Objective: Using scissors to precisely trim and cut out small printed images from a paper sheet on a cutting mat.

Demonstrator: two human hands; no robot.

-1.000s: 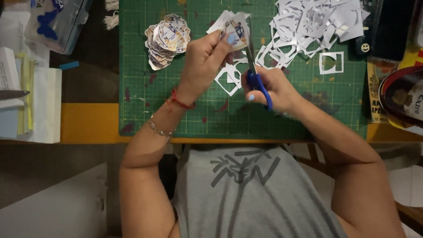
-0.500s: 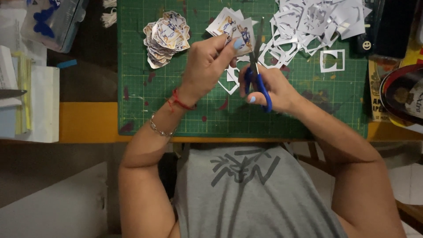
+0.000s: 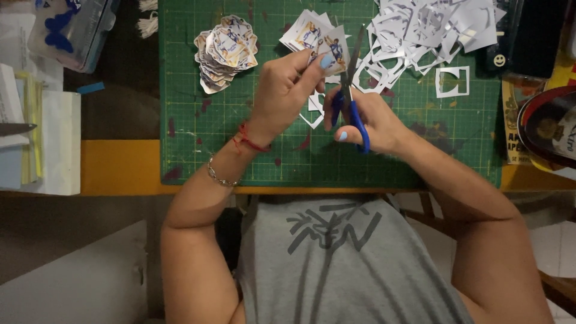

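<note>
Versus 0.5 s ago: both hands sit at nearly the same spot over the mat (image 3: 198, 120); the card sheet (image 3: 317, 37) is tilted slightly differently and the scissors (image 3: 351, 90) stand a little more upright. Cut pile and scrap heap unchanged.

Left hand (image 3: 285, 90): fingers pinched on the card sheet, holding it above the mat at about 12 o'clock from the wrist. Right hand (image 3: 366, 117): closed through the blue scissor loops, blades pointing to 12 o'clock, just beside the sheet's right edge; whether the blades are biting the paper cannot be told.

Edges and room: pile of cut cards (image 3: 227, 51) lies at 10 o'clock from the left hand, well apart. White scraps (image 3: 432, 30) crowd 1 o'clock, near the blade tips. Bare mat lies at 9 o'clock and 3 o'clock of the hands. The mat's near edge meets the yellow counter (image 3: 117, 168) at 6 o'clock. A clear box (image 3: 72, 30) sits off the mat at far 10 o'clock.
</note>
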